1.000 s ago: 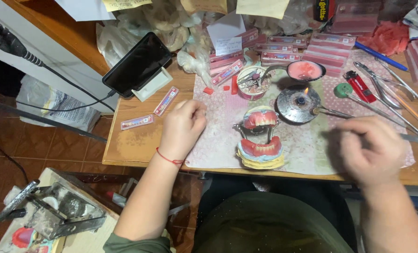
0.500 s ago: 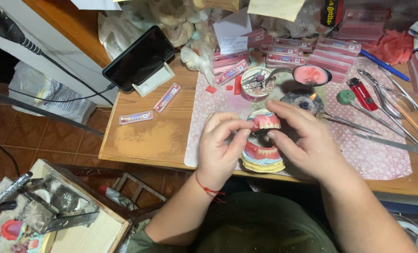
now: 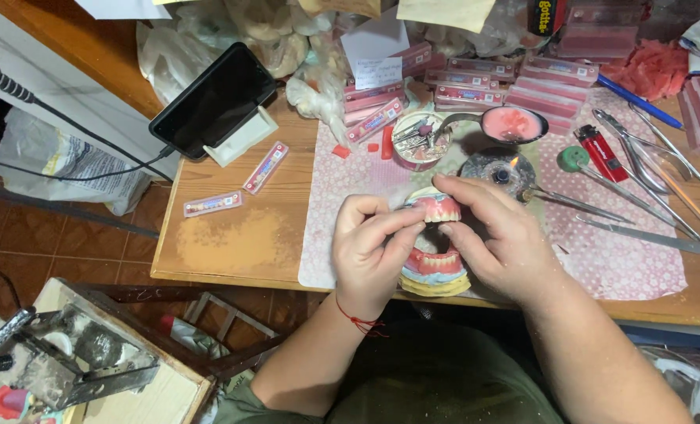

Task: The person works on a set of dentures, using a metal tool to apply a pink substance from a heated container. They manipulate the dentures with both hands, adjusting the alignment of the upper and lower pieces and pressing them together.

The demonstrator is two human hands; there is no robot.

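Two hands meet over the denture model at the near edge of the desk: the left hand and right hand are both clamped on its upper arch from either side. Pink flat boxes are stacked at the desk's back; two slim pink strip packets lie left of the patterned mat. Fingers hide the model's middle, and its base is only partly visible.
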